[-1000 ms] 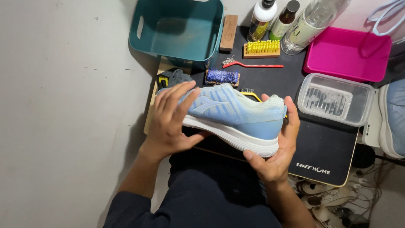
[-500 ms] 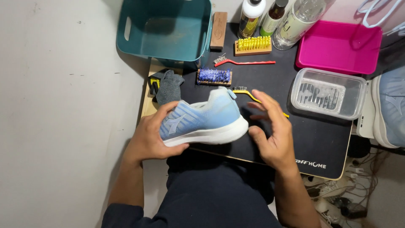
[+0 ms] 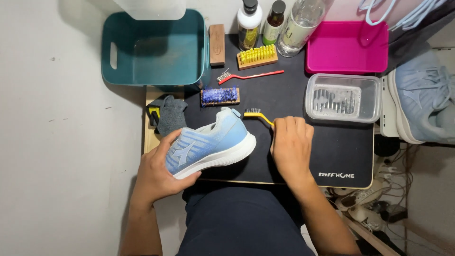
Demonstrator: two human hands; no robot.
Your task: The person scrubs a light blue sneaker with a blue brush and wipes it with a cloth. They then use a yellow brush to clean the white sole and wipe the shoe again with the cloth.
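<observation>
A light blue sneaker point(image 3: 211, 144) with a white sole rests on its side at the front of the black mat point(image 3: 327, 151). My left hand point(image 3: 159, 173) grips its toe end. My right hand point(image 3: 291, 144) lies on the mat just right of the shoe, fingers curled over the handle of a small yellow brush point(image 3: 257, 114). The brush's bristle head pokes out next to the shoe's heel.
Behind are a teal bin point(image 3: 154, 47), a blue-bristled brush point(image 3: 220, 96), a red thin brush point(image 3: 251, 76), a yellow-bristled wooden brush point(image 3: 257, 56), three bottles point(image 3: 249, 21), a pink tray point(image 3: 346, 47) and a clear lidded box point(image 3: 342, 97). A grey cloth point(image 3: 170, 114) lies left, a second shoe point(image 3: 419, 99) right.
The shoe came down from both hands onto the mat. My right hand left the shoe and moved right onto the yellow brush; my left hand still holds the toe.
</observation>
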